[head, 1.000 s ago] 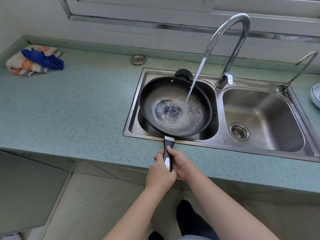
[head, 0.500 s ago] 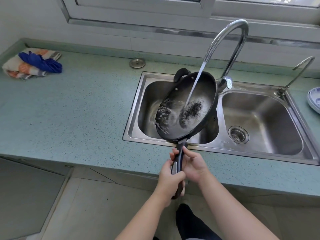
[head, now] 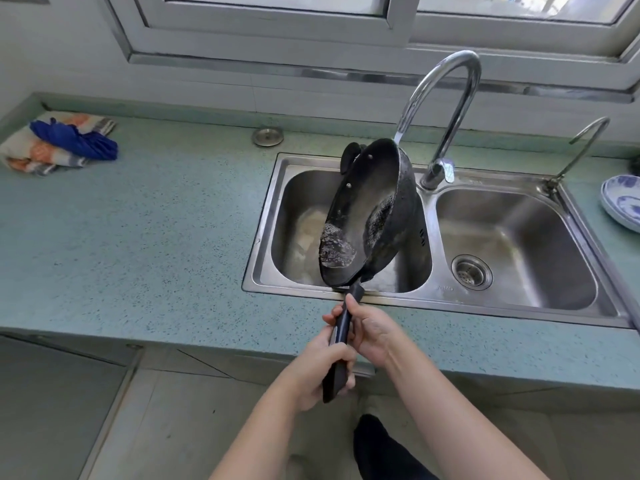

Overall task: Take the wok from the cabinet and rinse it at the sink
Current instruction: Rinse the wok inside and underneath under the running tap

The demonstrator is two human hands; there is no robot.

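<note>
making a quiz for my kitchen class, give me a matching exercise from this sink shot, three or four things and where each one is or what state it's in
Things:
1. wok
2. blue cloth
3. sink strainer
4. patterned plate

Places or states:
A. at the bottom of the right basin
B. tilted steeply over the left basin
C. on the counter at the far right edge
D. on the counter at the far left

Pairs: 1-B, 2-D, 3-A, 4-C

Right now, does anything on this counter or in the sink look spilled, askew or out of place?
Nothing spilled. The wok is tipped steeply on edge over the left basin, held by both hands on its handle; that looks deliberate, draining. One oddity: a round metal sink strainer lies loose on the counter behind the sink.
</note>
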